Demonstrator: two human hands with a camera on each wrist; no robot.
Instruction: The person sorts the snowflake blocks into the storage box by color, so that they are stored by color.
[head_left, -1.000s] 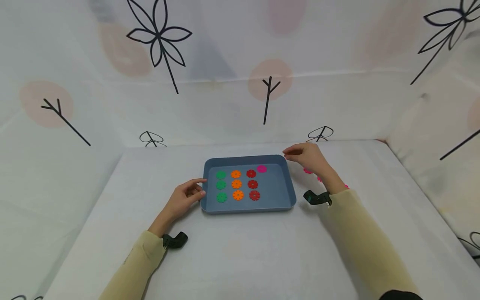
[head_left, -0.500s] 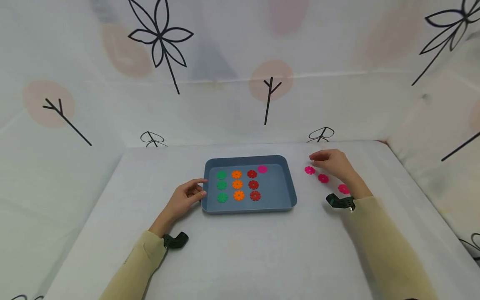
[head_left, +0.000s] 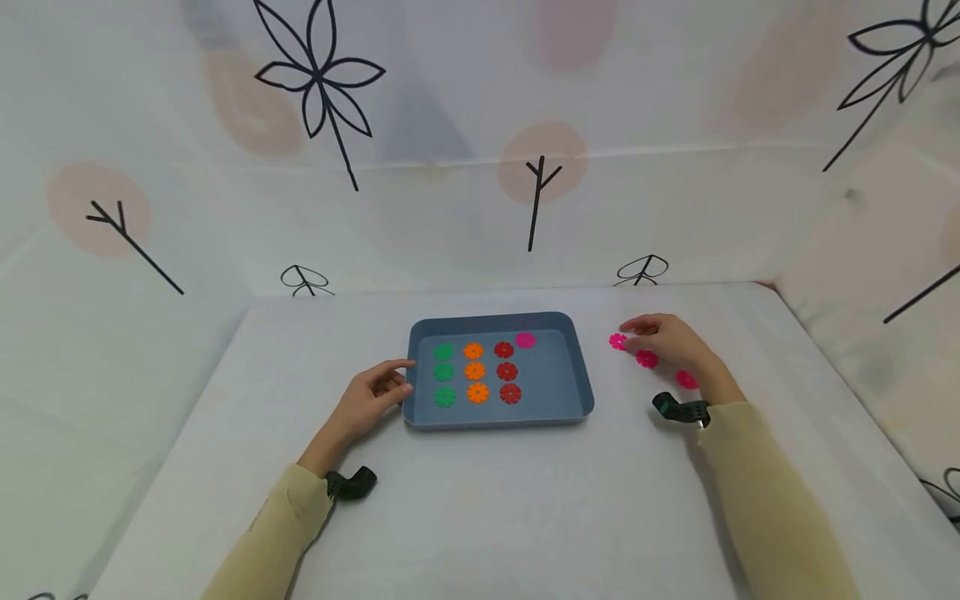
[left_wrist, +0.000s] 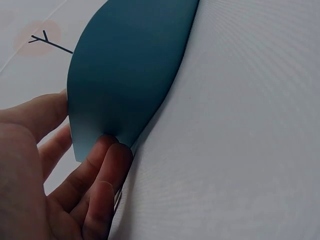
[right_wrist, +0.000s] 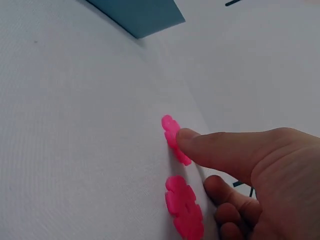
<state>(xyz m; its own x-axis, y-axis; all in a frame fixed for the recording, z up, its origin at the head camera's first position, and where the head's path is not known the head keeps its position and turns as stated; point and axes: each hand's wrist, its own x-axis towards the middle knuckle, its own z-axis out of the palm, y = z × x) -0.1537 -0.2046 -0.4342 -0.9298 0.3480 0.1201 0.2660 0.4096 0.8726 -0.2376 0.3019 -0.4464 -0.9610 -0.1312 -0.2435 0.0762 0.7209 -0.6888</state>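
Note:
A blue-grey tray (head_left: 547, 412) holds rows of green discs (head_left: 444, 372), orange discs (head_left: 474, 371) and red discs (head_left: 507, 372). One pink disc (head_left: 526, 340) lies beside the top red one. At the tray's left side rests my left hand (head_left: 369, 400), its fingertips (left_wrist: 117, 157) touching the outer wall. Right of the tray, my right hand (head_left: 671, 346) is over a row of pink flower-shaped discs. Its thumb (right_wrist: 215, 147) overlaps the farthest disc (right_wrist: 170, 129), with the index finger just beyond that disc in the head view.
Another pink disc (head_left: 647, 358) lies just under the right hand, and one more pink disc (head_left: 687, 380) is beside the wrist. A white cloth covers the table (head_left: 480, 517). Behind it hangs a patterned white backdrop (head_left: 450, 208).
My right hand has moved from the tray's back right corner to the right, then lowered to the loose pink discs. My left hand stays at the tray.

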